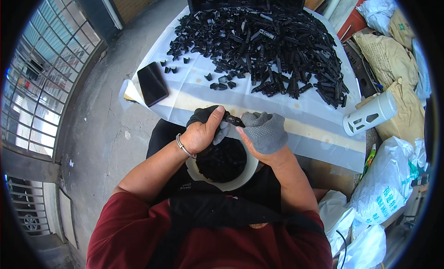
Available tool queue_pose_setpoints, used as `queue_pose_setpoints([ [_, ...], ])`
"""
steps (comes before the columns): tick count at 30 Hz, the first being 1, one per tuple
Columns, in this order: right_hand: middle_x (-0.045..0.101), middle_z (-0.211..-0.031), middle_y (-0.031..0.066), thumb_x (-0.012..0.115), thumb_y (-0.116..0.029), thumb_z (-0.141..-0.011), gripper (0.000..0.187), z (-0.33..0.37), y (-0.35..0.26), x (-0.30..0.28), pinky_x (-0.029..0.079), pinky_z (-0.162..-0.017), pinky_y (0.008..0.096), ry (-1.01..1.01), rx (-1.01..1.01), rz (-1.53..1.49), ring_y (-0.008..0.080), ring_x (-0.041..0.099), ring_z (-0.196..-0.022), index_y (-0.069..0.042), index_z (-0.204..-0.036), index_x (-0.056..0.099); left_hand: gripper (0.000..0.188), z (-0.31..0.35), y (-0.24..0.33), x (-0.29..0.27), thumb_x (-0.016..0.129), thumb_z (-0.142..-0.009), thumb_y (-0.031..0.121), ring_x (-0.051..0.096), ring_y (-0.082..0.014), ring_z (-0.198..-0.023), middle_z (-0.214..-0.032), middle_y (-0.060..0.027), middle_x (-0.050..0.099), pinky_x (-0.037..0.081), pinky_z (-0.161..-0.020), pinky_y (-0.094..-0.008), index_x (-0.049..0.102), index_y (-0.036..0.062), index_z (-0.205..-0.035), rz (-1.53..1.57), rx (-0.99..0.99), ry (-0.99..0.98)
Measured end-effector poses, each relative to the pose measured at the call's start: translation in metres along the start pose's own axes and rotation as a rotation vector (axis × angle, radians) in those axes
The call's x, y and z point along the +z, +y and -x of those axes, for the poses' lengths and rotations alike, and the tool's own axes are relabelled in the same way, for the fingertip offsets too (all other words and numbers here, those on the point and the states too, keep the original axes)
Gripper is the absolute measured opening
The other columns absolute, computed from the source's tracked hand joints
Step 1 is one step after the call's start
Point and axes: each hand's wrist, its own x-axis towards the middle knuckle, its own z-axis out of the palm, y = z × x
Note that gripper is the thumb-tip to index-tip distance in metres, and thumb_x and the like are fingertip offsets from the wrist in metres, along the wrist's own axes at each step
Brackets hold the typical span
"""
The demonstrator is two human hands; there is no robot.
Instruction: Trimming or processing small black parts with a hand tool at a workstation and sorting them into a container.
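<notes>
My left hand, in a dark fingerless-looking glove with the thumb bare, pinches one end of a small black plastic part. Gripping its other end is my right hand, in a grey dotted glove that also leaves the thumb uncovered. Both hands are close together above a pale bowl in my lap, which holds a dark mass of black pieces. Beyond them, a large heap of long black plastic parts and short black clips covers the far side of the table.
A black phone lies on the left of the cloth-covered table. At its right edge is a white cylinder with cutouts. Sacks and white plastic bags crowd the right side. Left is concrete floor.
</notes>
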Motion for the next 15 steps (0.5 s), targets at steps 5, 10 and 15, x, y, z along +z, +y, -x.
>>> queue_pose_setpoints([
  [5,0.062,-0.082,0.006,0.064,-0.019,-0.077,0.015,0.001,0.004,-0.001,0.039,-0.066,0.0362,0.019,-0.046,0.026,0.0259,0.055,-0.07,-0.006,-0.085,0.063,0.042,-0.003,0.003,-0.004,0.037,-0.095,0.034,0.048,-0.0193,-0.058,-0.062,-0.0088,0.053,0.042,-0.058,-0.0343,0.056,-0.001,-0.081,-0.072,0.025,-0.074],
  [10,0.061,-0.079,0.0078,0.061,-0.02,-0.077,0.018,0.0,-0.006,0.004,0.04,-0.064,0.0397,-0.109,-0.029,0.124,0.0272,0.056,-0.07,-0.005,-0.089,0.061,0.033,0.001,-0.001,0.004,0.038,-0.093,0.024,0.054,-0.035,-0.062,-0.067,-0.0185,0.057,0.043,-0.059,-0.0391,0.056,-0.0005,-0.079,-0.26,0.148,-0.009],
  [15,0.058,-0.07,0.0091,0.06,-0.024,-0.079,0.016,0.0,-0.01,0.029,0.044,-0.061,0.039,0.141,-0.169,-0.077,0.028,0.056,-0.067,-0.008,-0.081,0.06,0.029,0.008,0.001,-0.006,0.042,-0.09,0.02,0.056,-0.0389,-0.068,-0.069,-0.0206,0.058,0.044,-0.061,-0.044,0.057,0.0002,-0.076,-0.491,0.262,-0.052],
])
